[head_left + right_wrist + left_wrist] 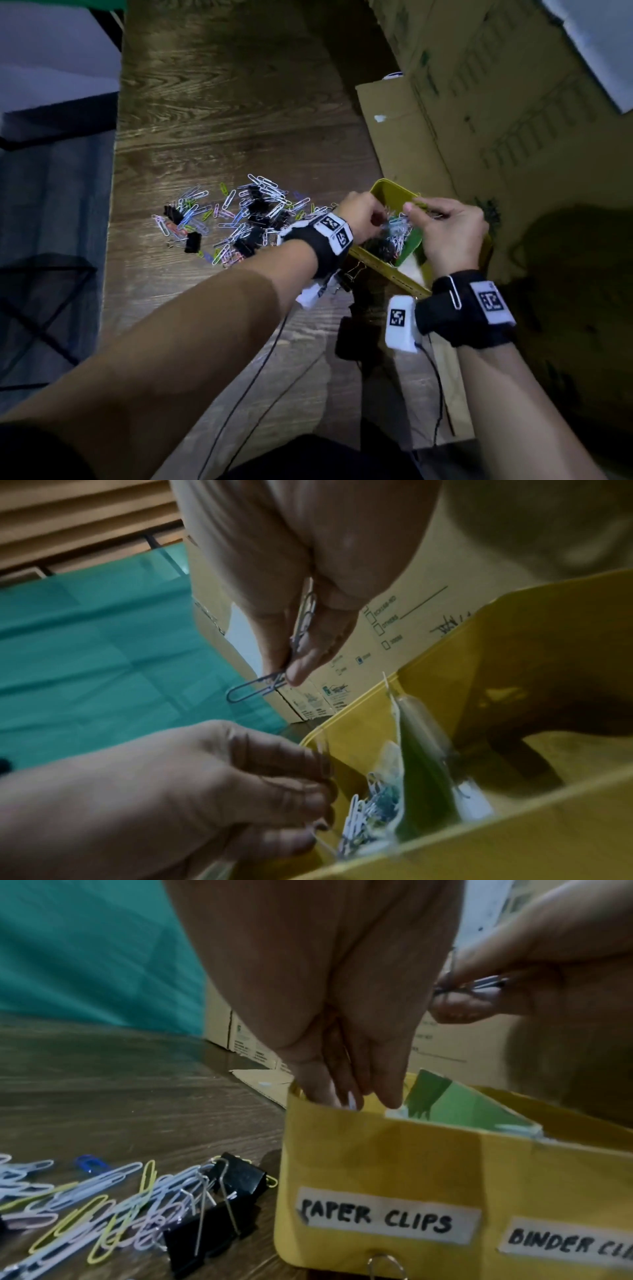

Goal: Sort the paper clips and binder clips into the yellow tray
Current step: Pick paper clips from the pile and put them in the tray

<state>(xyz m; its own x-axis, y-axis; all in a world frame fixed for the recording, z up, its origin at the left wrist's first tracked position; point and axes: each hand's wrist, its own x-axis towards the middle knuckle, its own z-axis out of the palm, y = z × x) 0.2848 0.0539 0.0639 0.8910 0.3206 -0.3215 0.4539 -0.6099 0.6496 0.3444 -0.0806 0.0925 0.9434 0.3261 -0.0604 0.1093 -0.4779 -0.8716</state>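
A yellow tray [383, 187] stands at the right of the wooden table, split by a green divider [459, 1107] and labelled "PAPER CLIPS" [383, 1218] and "BINDER CLIPS". Loose coloured paper clips and black binder clips [246, 216] lie in a pile left of it. My left hand [380, 219] hangs over the paper clip compartment, its fingertips [346, 1099] pinching a pale paper clip inside the rim. My right hand [411, 207] hovers above the tray and pinches several paper clips [304, 626]; one blue-grey clip [255, 688] sticks out sideways. Clips [373, 804] lie in that compartment.
Large cardboard boxes [496, 120] and a flat cardboard flap [394, 137] crowd the table's right side behind the tray. A binder clip [352, 274] lies by the tray's near wall. A clip [455, 295] is hooked on my right wristband. Cables trail toward me. Green cloth [103, 642] lies beyond the table.
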